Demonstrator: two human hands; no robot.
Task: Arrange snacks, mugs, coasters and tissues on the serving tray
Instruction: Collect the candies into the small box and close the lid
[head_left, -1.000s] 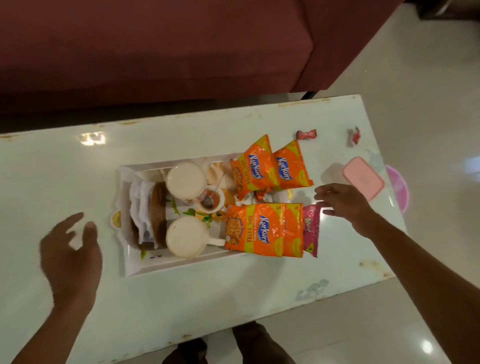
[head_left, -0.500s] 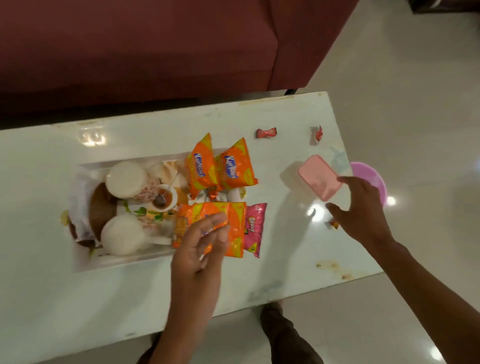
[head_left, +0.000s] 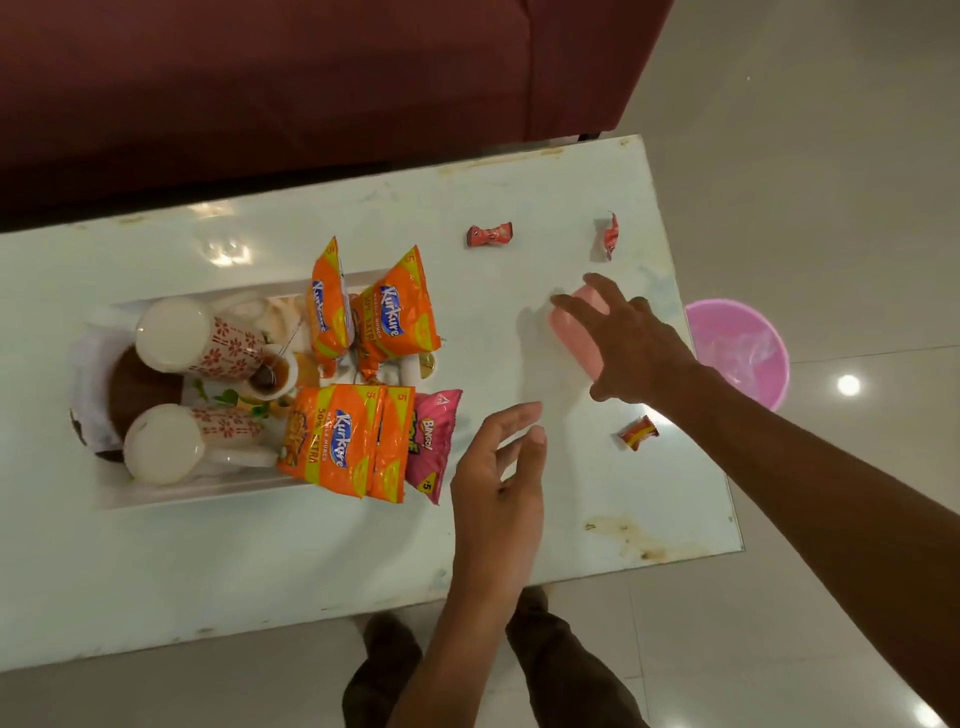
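Tray (head_left: 171, 496) sits on the left half of the white desk (head_left: 260, 571), already crowded: two patterned mugs (head_left: 176, 332) at the left end over brown coasters (head_left: 135, 387) and tissues (head_left: 85, 358), orange snack packets (head_left: 337, 441) leaning over its right rim, probably for lack of room. A maroon sofa (head_left: 311, 78) stands behind the desk, and a pink bin (head_left: 737, 348) on the tiled floor beside it. Right hand (head_left: 634, 348), fingers spread, covers a pink box (head_left: 579, 332), seemingly about to lift it. Left hand (head_left: 501, 483) hovers loosely open, holding nothing. Three wrapped sweets (head_left: 490, 234) lie scattered, well apart from the tray.
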